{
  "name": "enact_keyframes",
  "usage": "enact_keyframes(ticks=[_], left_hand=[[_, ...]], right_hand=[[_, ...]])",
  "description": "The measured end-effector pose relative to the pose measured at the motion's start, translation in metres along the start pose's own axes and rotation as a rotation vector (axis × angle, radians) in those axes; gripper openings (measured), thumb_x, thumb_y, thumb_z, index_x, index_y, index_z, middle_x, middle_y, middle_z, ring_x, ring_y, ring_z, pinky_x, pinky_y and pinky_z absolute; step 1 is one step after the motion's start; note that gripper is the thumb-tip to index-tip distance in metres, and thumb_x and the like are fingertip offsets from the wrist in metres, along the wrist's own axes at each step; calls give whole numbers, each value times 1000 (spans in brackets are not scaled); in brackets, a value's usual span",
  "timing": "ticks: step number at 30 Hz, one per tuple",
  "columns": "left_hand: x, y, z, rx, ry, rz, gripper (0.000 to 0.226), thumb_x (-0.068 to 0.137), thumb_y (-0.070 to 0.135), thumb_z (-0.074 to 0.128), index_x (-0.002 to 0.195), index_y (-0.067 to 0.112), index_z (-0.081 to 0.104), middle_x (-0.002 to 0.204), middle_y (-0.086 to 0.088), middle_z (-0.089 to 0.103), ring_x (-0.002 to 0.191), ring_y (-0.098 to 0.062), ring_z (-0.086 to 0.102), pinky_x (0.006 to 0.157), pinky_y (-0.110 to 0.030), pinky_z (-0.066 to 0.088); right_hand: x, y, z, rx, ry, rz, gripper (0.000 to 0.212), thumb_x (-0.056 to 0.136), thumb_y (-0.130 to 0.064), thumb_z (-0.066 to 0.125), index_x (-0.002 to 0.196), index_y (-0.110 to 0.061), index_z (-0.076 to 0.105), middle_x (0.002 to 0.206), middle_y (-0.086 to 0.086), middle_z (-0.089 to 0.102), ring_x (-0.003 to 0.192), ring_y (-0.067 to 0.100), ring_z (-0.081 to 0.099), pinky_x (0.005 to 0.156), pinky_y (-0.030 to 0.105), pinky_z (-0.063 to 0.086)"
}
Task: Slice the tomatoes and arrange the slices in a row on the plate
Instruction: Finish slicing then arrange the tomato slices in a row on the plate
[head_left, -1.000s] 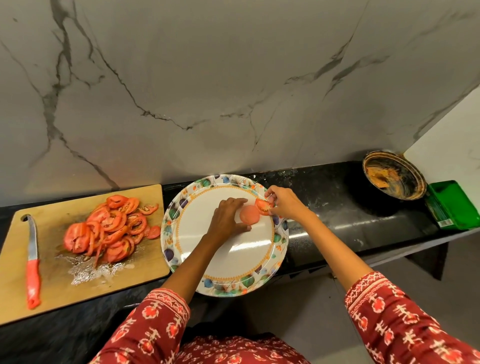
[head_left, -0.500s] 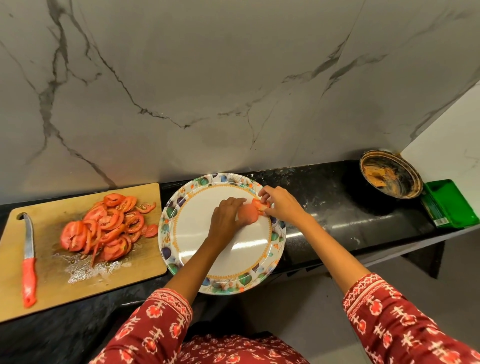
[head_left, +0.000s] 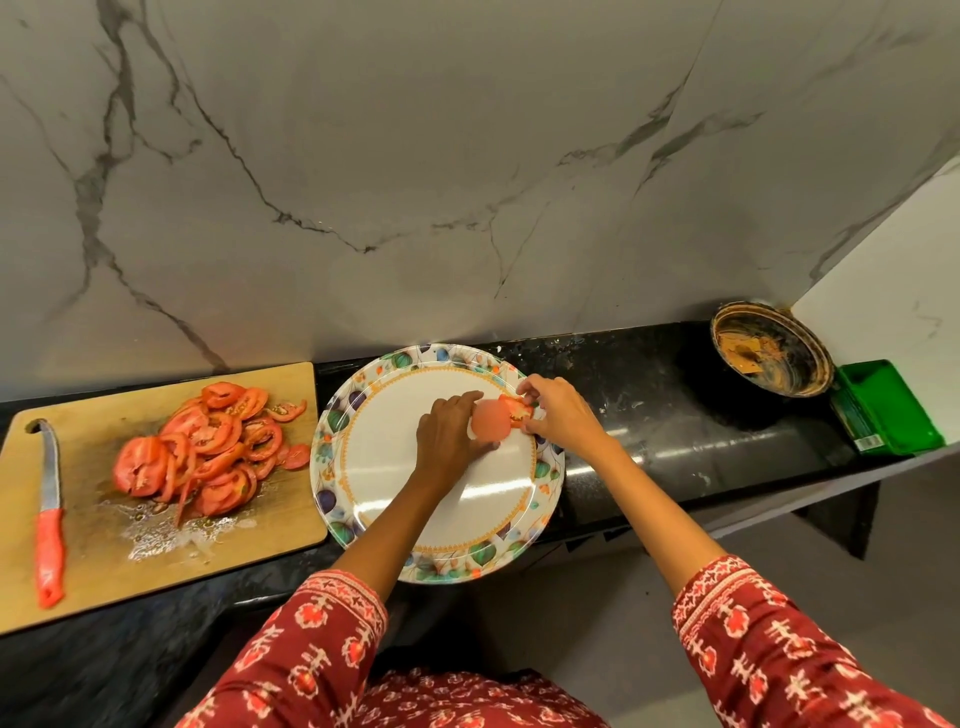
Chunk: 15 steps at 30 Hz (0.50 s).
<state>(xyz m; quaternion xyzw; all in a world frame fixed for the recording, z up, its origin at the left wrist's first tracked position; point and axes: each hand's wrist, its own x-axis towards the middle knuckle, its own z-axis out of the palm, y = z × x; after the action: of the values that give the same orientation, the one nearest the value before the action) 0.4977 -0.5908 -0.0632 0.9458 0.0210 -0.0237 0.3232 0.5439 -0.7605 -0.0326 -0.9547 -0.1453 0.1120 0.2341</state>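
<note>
A round white plate (head_left: 395, 467) with a floral rim holds two tomato slices (head_left: 501, 418) near its two o'clock edge. At nine o'clock, a heap of red tomato slices (head_left: 208, 447) lies on a wooden cutting board (head_left: 104, 561).

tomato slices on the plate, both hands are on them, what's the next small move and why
Probably settle the red slice flat beside the pale end slice and let go. The right hand pinches the red slice at the plate's far right edge, the left hand is on the pale one, and the pile on the cutting board waits, so the row has barely begun.
</note>
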Motion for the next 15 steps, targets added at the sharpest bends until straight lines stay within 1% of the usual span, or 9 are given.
enact_keyframes(ticks=[3, 6, 9, 12, 15], left_hand=[[4, 5, 4, -57, 32, 4, 70, 76, 41, 72, 135, 19, 44, 133, -6, 53, 119, -22, 47, 97, -37, 42], [6, 7, 6, -77, 34, 5, 72, 76, 41, 72, 137, 19, 42, 135, -6, 52, 121, -22, 46, 99, -38, 41], [2, 2, 2, -101, 44, 0, 78, 73, 42, 74, 139, 21, 38, 139, -5, 47, 125, -24, 41, 102, -40, 36], [-12, -16, -12, -103, 204, 45, 67, 77, 38, 72, 135, 17, 44, 135, -9, 50, 124, -27, 42, 102, -42, 31], [-33, -44, -35, -104, 364, 23, 51, 82, 30, 66, 128, 12, 53, 129, -12, 56, 123, -31, 45, 103, -47, 30]], right_hand=[[1, 0, 2, 0, 11, -5, 45, 77, -13, 74, 117, -14, 53, 109, 4, 62, 104, 18, 48, 82, 31, 43], [0, 2, 1, 26, 15, -16, 45, 77, -14, 75, 116, -13, 54, 108, 3, 62, 104, 18, 48, 84, 33, 44], [-3, 2, 0, 120, 108, -30, 38, 79, -13, 72, 114, -12, 56, 104, 3, 62, 99, 15, 49, 82, 32, 47], [-3, -8, 7, 237, 276, -65, 31, 81, -10, 70, 110, -8, 59, 101, 6, 62, 92, 15, 49, 74, 23, 43], [2, -31, 21, 313, 313, -81, 28, 80, -6, 69, 107, -6, 61, 100, 6, 62, 89, 15, 52, 72, 16, 43]])
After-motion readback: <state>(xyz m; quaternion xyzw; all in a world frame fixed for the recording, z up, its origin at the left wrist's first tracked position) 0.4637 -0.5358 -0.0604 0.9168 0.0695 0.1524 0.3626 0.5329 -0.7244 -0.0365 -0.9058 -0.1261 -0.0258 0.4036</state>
